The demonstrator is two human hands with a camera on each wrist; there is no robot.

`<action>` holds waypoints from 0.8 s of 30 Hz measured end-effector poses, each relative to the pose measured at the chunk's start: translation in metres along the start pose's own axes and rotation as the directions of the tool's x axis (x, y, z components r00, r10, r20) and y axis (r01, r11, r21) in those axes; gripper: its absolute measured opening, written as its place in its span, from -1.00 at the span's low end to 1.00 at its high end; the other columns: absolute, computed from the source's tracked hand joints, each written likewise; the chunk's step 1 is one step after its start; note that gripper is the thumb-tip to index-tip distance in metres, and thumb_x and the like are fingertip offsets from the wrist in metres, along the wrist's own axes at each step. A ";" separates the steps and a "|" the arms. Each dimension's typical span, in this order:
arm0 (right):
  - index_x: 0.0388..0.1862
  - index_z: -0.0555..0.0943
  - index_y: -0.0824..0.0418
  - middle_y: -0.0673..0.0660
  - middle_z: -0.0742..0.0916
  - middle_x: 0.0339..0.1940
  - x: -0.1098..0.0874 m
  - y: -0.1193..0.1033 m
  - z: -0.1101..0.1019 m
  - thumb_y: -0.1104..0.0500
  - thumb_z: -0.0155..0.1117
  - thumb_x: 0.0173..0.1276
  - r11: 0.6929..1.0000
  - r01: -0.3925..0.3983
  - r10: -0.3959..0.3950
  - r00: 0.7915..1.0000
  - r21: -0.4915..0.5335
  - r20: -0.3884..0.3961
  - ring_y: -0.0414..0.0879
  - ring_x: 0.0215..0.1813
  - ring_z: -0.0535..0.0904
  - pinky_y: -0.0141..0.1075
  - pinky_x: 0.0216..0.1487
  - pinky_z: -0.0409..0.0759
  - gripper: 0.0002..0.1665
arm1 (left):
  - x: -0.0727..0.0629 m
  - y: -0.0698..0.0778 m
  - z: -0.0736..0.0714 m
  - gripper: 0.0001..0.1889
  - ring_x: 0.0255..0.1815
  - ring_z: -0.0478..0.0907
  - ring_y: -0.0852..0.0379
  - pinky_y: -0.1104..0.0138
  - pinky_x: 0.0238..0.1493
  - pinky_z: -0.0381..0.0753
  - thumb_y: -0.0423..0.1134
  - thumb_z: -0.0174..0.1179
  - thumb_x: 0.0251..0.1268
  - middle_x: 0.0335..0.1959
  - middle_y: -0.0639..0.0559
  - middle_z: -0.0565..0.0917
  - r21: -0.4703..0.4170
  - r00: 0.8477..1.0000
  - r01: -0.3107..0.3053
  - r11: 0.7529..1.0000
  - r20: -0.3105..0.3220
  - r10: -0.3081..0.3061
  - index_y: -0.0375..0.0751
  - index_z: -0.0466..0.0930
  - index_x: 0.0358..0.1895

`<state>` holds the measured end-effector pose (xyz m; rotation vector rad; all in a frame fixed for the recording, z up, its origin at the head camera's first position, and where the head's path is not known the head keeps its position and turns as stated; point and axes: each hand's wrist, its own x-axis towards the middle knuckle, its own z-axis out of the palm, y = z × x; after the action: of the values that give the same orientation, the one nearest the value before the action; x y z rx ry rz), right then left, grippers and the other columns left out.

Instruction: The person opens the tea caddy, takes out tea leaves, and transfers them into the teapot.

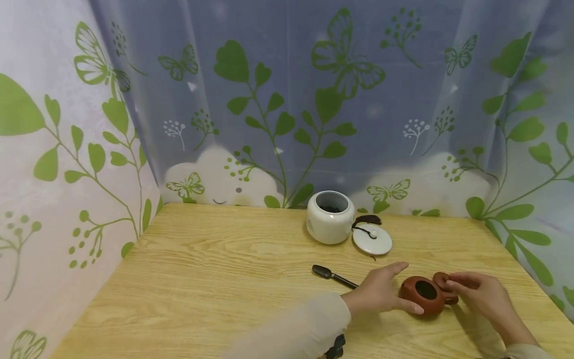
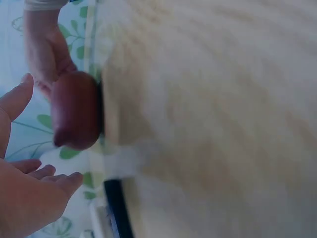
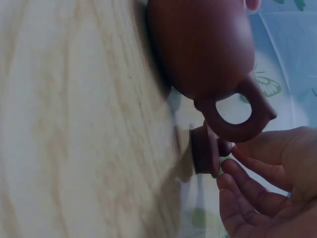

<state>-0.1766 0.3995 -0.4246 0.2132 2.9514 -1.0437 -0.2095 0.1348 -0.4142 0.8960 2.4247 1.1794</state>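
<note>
A reddish-brown clay teapot (image 1: pixel 431 308) stands uncovered on the wooden table, its round mouth showing dark inside. Beside its handle, my right hand (image 1: pixel 486 296) pinches the small round lid (image 3: pixel 200 151) by its knob. In the right wrist view the lid is tipped on edge below the looped handle (image 3: pixel 235 129). My left hand (image 1: pixel 374 293) is at the spout side, thumb and fingers spread apart, holding nothing; its fingertips overlap the pot in the head view. The left wrist view shows a gap between this hand and the teapot (image 2: pixel 75 111).
Behind stands an open white jar (image 1: pixel 329 224) with dark contents. Next to it lies its white lid (image 1: pixel 374 243) with a dark tassel (image 1: pixel 368 219). A dark scoop (image 1: pixel 322 271) lies left of the teapot, its handle end hidden by my left hand. Patterned curtains (image 1: pixel 278 99) border the table.
</note>
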 end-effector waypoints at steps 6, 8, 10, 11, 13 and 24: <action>0.06 0.60 0.44 0.36 0.72 -0.09 0.009 0.000 0.000 -0.13 0.24 0.35 1.000 -0.001 0.001 1.000 -0.025 0.006 0.19 -0.09 0.63 -0.06 -0.18 0.61 -0.36 | 0.008 0.000 0.020 -0.15 0.27 0.38 0.32 0.44 0.14 0.47 -0.04 0.48 -0.02 0.30 0.28 0.43 -0.140 0.998 0.054 0.989 -0.011 -0.056 0.09 0.30 0.41; 0.04 0.61 0.45 0.34 0.73 -0.13 0.011 0.001 0.000 -0.11 0.26 0.35 0.999 0.005 -0.004 1.000 -0.034 0.006 0.14 -0.13 0.64 -0.03 -0.15 0.60 -0.37 | 0.010 -0.001 0.025 -0.17 0.22 0.43 0.34 0.47 0.08 0.49 -0.08 0.48 -0.01 0.26 0.26 0.47 -0.193 0.997 0.067 0.979 -0.013 -0.071 0.06 0.32 0.40; 0.02 0.61 0.46 0.33 0.73 -0.16 0.012 0.001 0.001 -0.09 0.27 0.34 1.000 0.002 -0.002 1.000 -0.031 0.009 0.09 -0.16 0.64 -0.04 -0.16 0.60 -0.39 | 0.012 -0.003 0.028 -0.19 0.19 0.45 0.35 0.50 0.05 0.50 -0.10 0.48 -0.01 0.24 0.26 0.50 -0.221 0.997 0.070 0.973 -0.024 -0.077 0.04 0.34 0.39; 0.01 0.61 0.45 0.32 0.74 -0.17 0.013 0.001 0.001 -0.09 0.27 0.34 0.999 -0.001 0.001 1.000 -0.033 0.007 0.06 -0.18 0.64 -0.08 -0.18 0.60 -0.40 | 0.013 -0.004 0.030 -0.20 0.18 0.45 0.36 0.50 0.05 0.49 -0.11 0.48 -0.01 0.23 0.26 0.51 -0.226 0.997 0.067 0.972 -0.031 -0.076 0.03 0.36 0.38; 0.00 0.62 0.45 0.31 0.74 -0.19 0.013 0.002 0.001 -0.08 0.29 0.33 0.999 0.002 -0.002 1.000 -0.039 -0.001 0.01 -0.21 0.64 -0.14 -0.23 0.60 -0.41 | 0.014 -0.005 0.033 -0.23 0.18 0.45 0.36 0.51 0.06 0.48 -0.11 0.48 -0.01 0.21 0.26 0.52 -0.231 0.996 0.064 0.971 -0.045 -0.076 0.02 0.39 0.36; -0.04 0.65 0.42 0.30 0.74 -0.20 0.016 0.002 0.003 -0.05 0.29 0.34 0.998 -0.004 0.003 1.000 -0.062 -0.015 0.03 -0.22 0.64 -0.18 -0.28 0.59 -0.47 | 0.016 -0.009 0.037 -0.33 0.16 0.47 0.35 0.53 0.10 0.43 -0.13 0.50 -0.04 0.13 0.30 0.58 -0.213 0.986 0.068 0.975 -0.132 -0.098 0.03 0.52 0.26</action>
<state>-0.1921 0.4008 -0.4290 0.2261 2.9902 -0.9532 -0.2064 0.1632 -0.4446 0.6622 2.3635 1.4772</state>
